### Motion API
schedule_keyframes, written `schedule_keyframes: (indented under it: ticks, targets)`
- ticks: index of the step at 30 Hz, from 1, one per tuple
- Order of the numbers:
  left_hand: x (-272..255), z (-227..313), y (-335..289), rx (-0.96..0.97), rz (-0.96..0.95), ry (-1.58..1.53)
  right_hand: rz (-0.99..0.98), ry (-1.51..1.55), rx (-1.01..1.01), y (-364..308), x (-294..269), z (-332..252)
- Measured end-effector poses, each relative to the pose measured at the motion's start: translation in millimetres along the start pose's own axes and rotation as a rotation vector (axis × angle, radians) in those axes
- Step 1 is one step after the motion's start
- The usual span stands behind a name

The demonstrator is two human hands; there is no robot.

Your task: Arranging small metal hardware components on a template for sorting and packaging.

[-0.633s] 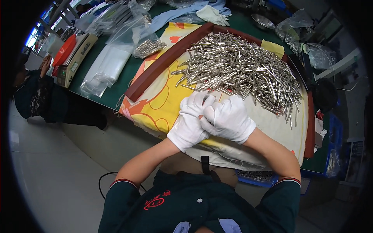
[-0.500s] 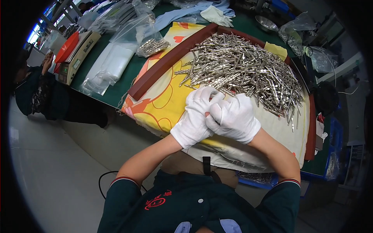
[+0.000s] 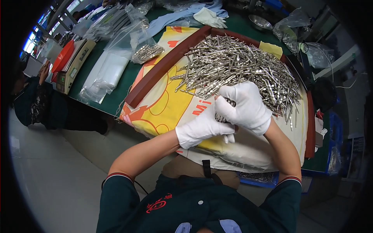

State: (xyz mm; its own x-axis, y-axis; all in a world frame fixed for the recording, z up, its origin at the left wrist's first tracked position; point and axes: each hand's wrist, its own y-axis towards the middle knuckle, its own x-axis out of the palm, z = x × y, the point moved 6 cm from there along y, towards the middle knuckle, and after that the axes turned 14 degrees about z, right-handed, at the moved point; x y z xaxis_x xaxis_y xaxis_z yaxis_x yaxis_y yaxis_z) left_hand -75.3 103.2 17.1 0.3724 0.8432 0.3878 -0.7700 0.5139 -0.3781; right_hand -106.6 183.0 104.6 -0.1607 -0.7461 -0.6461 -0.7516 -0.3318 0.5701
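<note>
Both my hands wear white gloves and meet over the near edge of the cloth. Between them is a bundle of short silvery metal bits (image 3: 220, 117), with ends showing among the fingers. My left hand (image 3: 201, 130) is closed round the lower part of the bundle, its far fingers partly hidden. My right hand (image 3: 248, 106) curls over the top and grips it from the right. Just beyond the hands lies a large loose heap of similar metal bits (image 3: 241, 64), pointing mostly at slants.
A dark red wooden frame (image 3: 167, 66) borders the yellow patterned cloth (image 3: 155, 112). Left of it are clear plastic bags (image 3: 107, 68), a bag of bits (image 3: 147, 53) and a scale (image 3: 75, 66) with a red tray. Another person (image 3: 37, 93) is at far left. A metal bowl (image 3: 260, 23) stands behind.
My hands have shifted from close together to the right hand raised over the left. The bundle of bits now shows between them. The view has tilted slightly.
</note>
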Motion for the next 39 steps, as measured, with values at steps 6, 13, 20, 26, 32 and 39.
schedule_keyframes:
  ticks: [6, 13, 20, 26, 32, 39]
  targets:
    - [1, 8, 35, -0.074, -0.092, 0.060, 0.011, 0.193, 0.514, -9, 2, 72]
    - [9, 17, 54, -0.101, -0.132, 0.022, 0.248, 0.769, 0.897, -50, 13, 71]
    - [-1, 12, 48, -0.189, -0.168, 0.071, 0.164, 0.847, 1.128, -59, 18, 75]
    - [-7, 7, 55, -0.189, -0.208, -0.057, 0.139, 0.882, 1.092, -56, 21, 80]
    - [-7, 8, 58, -0.187, -0.233, -0.178, 0.123, 0.888, 1.173, -66, 22, 88]
    - [-5, 7, 57, -0.175, -0.236, -0.188, 0.121, 0.847, 1.169, -66, 19, 85]
